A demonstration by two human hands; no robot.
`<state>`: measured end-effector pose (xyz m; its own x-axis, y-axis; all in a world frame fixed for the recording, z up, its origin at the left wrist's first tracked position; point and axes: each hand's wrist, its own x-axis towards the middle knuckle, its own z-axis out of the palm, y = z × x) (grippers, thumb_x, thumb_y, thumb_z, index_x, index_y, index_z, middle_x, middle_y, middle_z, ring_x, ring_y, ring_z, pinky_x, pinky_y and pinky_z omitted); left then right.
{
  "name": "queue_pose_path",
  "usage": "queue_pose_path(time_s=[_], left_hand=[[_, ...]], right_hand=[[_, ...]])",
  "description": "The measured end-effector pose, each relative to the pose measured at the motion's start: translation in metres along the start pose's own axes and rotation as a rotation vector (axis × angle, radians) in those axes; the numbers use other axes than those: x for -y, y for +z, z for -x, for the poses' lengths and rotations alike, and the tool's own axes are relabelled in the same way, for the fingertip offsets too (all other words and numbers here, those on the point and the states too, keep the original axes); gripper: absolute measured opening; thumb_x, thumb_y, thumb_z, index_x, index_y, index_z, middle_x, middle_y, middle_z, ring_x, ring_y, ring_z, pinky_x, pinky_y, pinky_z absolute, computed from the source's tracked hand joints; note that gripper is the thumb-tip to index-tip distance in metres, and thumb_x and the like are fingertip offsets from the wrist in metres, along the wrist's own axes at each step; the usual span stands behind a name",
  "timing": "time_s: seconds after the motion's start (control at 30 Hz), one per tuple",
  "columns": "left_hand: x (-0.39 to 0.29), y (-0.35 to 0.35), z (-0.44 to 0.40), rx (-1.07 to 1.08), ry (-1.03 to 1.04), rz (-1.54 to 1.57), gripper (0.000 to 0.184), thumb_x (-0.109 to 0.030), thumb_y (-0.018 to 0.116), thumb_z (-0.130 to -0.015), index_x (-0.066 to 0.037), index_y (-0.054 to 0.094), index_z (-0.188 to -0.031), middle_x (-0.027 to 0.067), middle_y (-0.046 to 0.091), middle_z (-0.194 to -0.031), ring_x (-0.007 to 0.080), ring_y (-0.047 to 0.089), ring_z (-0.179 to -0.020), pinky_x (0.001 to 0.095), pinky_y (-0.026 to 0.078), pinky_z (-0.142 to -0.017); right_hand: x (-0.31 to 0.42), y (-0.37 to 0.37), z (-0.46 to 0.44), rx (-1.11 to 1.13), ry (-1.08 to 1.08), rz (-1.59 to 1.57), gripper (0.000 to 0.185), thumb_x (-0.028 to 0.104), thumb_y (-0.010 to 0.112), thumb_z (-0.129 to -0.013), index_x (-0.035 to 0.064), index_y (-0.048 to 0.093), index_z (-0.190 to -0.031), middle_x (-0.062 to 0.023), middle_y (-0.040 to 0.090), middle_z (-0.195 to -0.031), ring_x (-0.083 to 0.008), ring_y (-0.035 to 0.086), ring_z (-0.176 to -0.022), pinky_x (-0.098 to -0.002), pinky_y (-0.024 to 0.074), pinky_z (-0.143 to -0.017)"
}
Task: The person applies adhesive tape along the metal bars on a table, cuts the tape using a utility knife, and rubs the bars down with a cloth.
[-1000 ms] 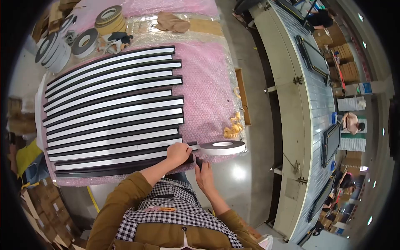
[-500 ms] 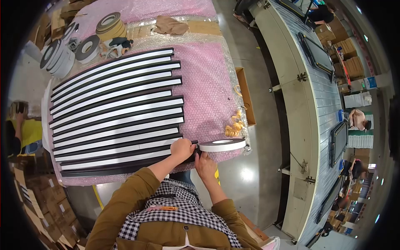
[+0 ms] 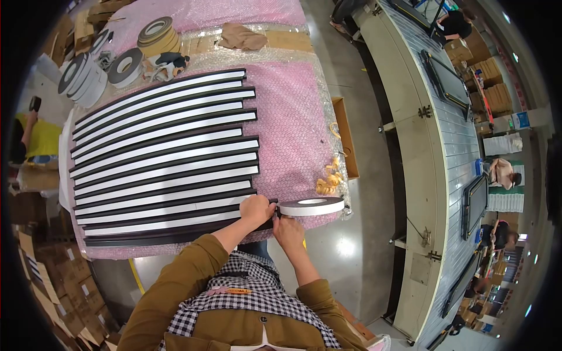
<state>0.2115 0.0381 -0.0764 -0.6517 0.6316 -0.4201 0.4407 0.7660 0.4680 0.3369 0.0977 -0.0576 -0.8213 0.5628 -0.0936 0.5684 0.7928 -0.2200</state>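
Note:
My left hand [image 3: 256, 212] is closed in a fist over the right end of a front black strip [image 3: 175, 235]. Close beside it, my right hand [image 3: 288, 232] has its fingers bent together at the strip's end. What those fingers pinch is hidden. A roll of white double-sided tape [image 3: 333, 207] lies on the table just beyond my right fingertips, its left edge near them. Behind my left hand, several long black strips faced with white tape [image 3: 170, 167] lie side by side.
Pink bubble wrap [image 3: 287, 117] covers the table. Curled yellow peelings [image 3: 329, 180] lie near its right edge. More tape rolls [image 3: 124, 68] and a brown cloth [image 3: 242, 37] are at the back. A long conveyor [image 3: 418, 169] stands to the right. A person's sleeve [image 3: 36, 137] shows at left.
My hands stay at the strip's end; my right fingers have shifted slightly. The view has moved a little. At left, the other person's hand has risen, holding a dark object.

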Motion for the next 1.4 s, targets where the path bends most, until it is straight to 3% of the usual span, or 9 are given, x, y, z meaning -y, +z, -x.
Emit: queue_pose_path(time_s=[0.23,0.57,0.63,0.73,0.8,0.93,1.0,1.13,1.4], left_hand=[[0.0,0.003,0.002,-0.094,0.015,-0.067,0.045,-0.046,0.059,-0.084,-0.009,0.069,-0.06,0.0101,0.063,-0.057,0.0281,0.066,-0.063,0.04,0.053,-0.06],[0.007,-0.015,-0.001,0.211,0.002,0.163,0.044,-0.045,0.058,-0.083,-0.009,0.069,-0.062,0.0075,0.065,-0.058,0.0239,0.066,-0.061,0.0379,0.053,-0.06],[0.004,-0.024,0.0,0.265,0.036,0.21,0.045,-0.046,0.056,-0.083,-0.009,0.069,-0.059,0.0054,0.064,-0.054,0.0219,0.066,-0.058,0.0364,0.053,-0.059],[-0.001,-0.025,-0.002,0.317,0.009,0.143,0.051,-0.049,0.053,-0.085,-0.012,0.067,-0.053,0.0009,0.06,-0.047,0.0164,0.064,-0.051,0.0325,0.052,-0.056],[0.007,-0.014,-0.005,0.312,0.045,0.07,0.052,-0.051,0.053,-0.085,-0.013,0.067,-0.053,0.0002,0.06,-0.047,0.0152,0.064,-0.051,0.0313,0.052,-0.055],[0.01,-0.009,-0.011,0.293,0.075,0.021,0.047,-0.049,0.057,-0.083,-0.015,0.068,-0.053,-0.0016,0.06,-0.047,0.0127,0.064,-0.05,0.0301,0.051,-0.053],[0.03,0.01,-0.017,0.302,0.082,0.012,0.042,-0.045,0.06,-0.081,-0.015,0.068,-0.054,-0.0008,0.061,-0.048,0.0125,0.064,-0.051,0.03,0.051,-0.054],[0.002,-0.013,-0.01,0.288,-0.078,0.104,0.038,-0.04,0.064,-0.077,-0.009,0.068,-0.055,0.0042,0.063,-0.05,0.0147,0.065,-0.05,0.028,0.053,-0.055],[0.004,-0.007,-0.014,0.263,-0.073,0.088,0.045,-0.04,0.059,-0.082,-0.007,0.068,-0.054,0.0046,0.062,-0.047,0.0153,0.064,-0.046,0.0265,0.053,-0.054]], right_hand=[[-0.004,-0.001,0.001,0.015,-0.021,-0.007,0.027,0.028,0.056,-0.086,0.0039,0.061,-0.075,-0.0191,0.064,-0.065,-0.0344,0.064,-0.056,-0.0435,0.0523,-0.052],[0.015,-0.073,0.008,0.174,0.05,-0.102,0.027,0.027,0.058,-0.086,0.0004,0.057,-0.086,-0.0215,0.065,-0.072,-0.0383,0.064,-0.06,-0.0454,0.0517,-0.054],[0.024,-0.112,0.003,-0.222,-0.146,-0.319,0.023,0.024,0.059,-0.085,0.0014,0.054,-0.09,-0.0211,0.065,-0.081,-0.0383,0.064,-0.063,-0.0456,0.0514,-0.053],[0.025,-0.146,-0.056,-0.447,-0.283,-0.29,0.024,0.022,0.059,-0.086,0.0007,0.052,-0.095,-0.0167,0.063,-0.074,-0.0345,0.063,-0.06,-0.0418,0.051,-0.05],[0.021,-0.134,-0.103,-0.177,-0.141,-0.137,0.03,0.023,0.062,-0.084,0.0002,0.054,-0.101,-0.0159,0.063,-0.078,-0.0341,0.064,-0.066,-0.0432,0.0511,-0.054],[0.017,-0.093,-0.142,-0.451,-0.231,0.064,0.025,0.019,0.056,-0.082,0.0043,0.054,-0.101,-0.0116,0.062,-0.08,-0.0272,0.061,-0.086,-0.0412,0.0482,-0.068],[0.018,-0.083,-0.116,-0.329,-0.261,0.297,0.032,0.029,0.059,-0.08,0.0051,0.061,-0.102,-0.0098,0.06,-0.083,-0.0238,0.059,-0.083,-0.0452,0.0438,-0.074],[0.009,-0.078,-0.059,0.485,-0.296,0.31,0.025,0.03,0.06,-0.08,0.0084,0.07,-0.085,-0.0098,0.067,-0.085,-0.0273,0.065,-0.081,-0.0516,0.0454,-0.067],[-0.01,-0.067,-0.036,0.423,-0.205,0.125,0.027,0.031,0.06,-0.079,0.007,0.07,-0.086,-0.0126,0.07,-0.084,-0.0279,0.068,-0.077,-0.0517,0.0506,-0.069]])
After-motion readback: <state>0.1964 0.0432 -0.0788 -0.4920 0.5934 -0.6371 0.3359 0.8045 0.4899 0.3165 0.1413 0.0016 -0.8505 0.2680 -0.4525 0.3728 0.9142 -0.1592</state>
